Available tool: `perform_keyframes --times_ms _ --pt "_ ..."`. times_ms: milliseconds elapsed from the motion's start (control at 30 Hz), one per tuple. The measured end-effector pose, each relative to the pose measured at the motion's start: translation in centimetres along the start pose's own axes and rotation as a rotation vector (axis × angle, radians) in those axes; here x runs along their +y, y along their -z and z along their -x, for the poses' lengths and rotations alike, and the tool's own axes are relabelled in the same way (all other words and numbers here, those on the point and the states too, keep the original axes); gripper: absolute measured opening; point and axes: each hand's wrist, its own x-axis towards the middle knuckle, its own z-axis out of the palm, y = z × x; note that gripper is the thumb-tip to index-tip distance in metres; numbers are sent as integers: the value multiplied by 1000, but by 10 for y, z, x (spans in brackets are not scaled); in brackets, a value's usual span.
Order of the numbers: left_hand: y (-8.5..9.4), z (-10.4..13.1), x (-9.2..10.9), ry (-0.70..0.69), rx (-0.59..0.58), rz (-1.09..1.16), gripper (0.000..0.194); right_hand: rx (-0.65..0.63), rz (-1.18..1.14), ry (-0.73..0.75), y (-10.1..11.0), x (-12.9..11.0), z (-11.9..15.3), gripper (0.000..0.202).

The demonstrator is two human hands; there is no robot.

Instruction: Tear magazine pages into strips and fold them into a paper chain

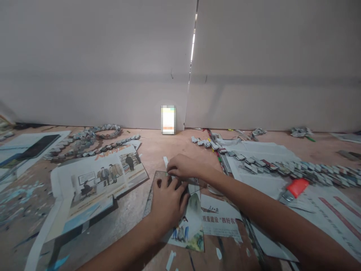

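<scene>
Both hands meet at the middle of the table, over an illustrated paper sheet (194, 229) lying on a dark flat piece. My left hand (169, 197) rests on the sheet's upper part, fingers spread and bent. Just beyond it, my right hand (182, 166) is closed, its fingertips bent down beside the left fingertips; whatever it may pinch is hidden. A small white paper strip (165, 162) lies by the right hand's fingers. To the right of the sheet is a printed newspaper piece (221, 222).
Illustrated pages (98, 180) and folded-paper chains (87, 141) lie left, with a dark phone (41, 146) beyond. At right, a long folded-paper chain (282, 167) and a red-handled tool (297, 188) lie on newspapers. A lit screen (168, 119) stands against the wall.
</scene>
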Motion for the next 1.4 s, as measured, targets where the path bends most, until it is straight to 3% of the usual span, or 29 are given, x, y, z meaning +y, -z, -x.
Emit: perform_keyframes --times_ms 167,233,333,633,867,1000,1167,1400 --pt "0 0 -1 -9 -4 -3 34 46 -22 -69 6 10 10 29" --pt "0 0 -1 -10 1 -5 34 25 -3 -89 6 11 10 22" --pt "-1 0 -1 -9 -3 -2 34 28 -16 -80 2 9 8 16" --pt "-1 1 0 -3 -14 5 35 110 -57 -37 -5 2 16 26" --pt "-1 1 0 -8 -5 4 34 95 17 -112 6 28 35 27" --pt "-2 1 0 -11 8 -4 34 84 97 -118 3 33 43 14" --pt "-3 1 -1 -10 9 -3 34 110 -6 -69 4 27 52 16" --pt "-3 0 -1 -14 0 -9 34 131 -81 -137 2 26 50 16"
